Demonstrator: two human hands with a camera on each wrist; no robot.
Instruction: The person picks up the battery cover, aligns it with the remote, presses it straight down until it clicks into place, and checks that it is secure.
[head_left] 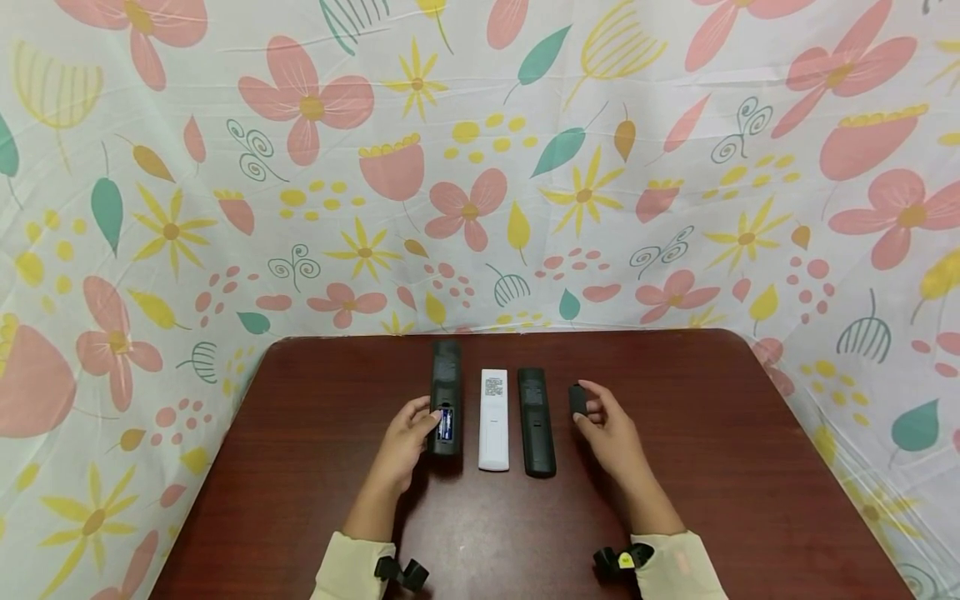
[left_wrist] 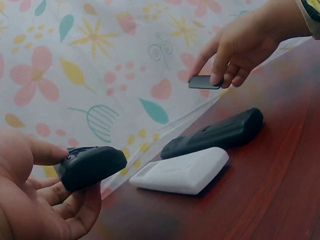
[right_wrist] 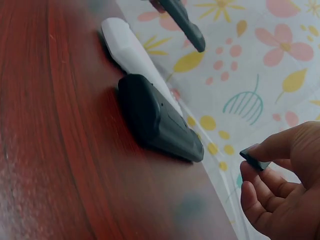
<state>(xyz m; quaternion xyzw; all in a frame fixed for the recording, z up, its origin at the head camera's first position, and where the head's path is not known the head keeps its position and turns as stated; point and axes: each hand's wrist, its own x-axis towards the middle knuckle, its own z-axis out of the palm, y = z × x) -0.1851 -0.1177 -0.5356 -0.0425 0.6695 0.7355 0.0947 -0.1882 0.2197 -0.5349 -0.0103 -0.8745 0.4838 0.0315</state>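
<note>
My left hand (head_left: 405, 435) grips a black remote control (head_left: 446, 375), held back side up above the table. Its battery compartment is uncovered, and blue batteries (head_left: 446, 424) show inside; the left thumb lies at the compartment's edge. In my right hand (head_left: 611, 429) a small black battery cover (head_left: 577, 400) is pinched between thumb and fingers, off the table, to the right of the other remotes. Between the hands a white remote control (head_left: 493, 433) and a second black remote control (head_left: 536, 425) lie face down, side by side, their backs covered.
The dark red wooden table (head_left: 480, 533) ends at the back against a flower-printed cloth (head_left: 465, 275), which also hangs along both sides. Black camera mounts (head_left: 401, 573) are strapped at both wrists over the pale sleeves (head_left: 351, 567).
</note>
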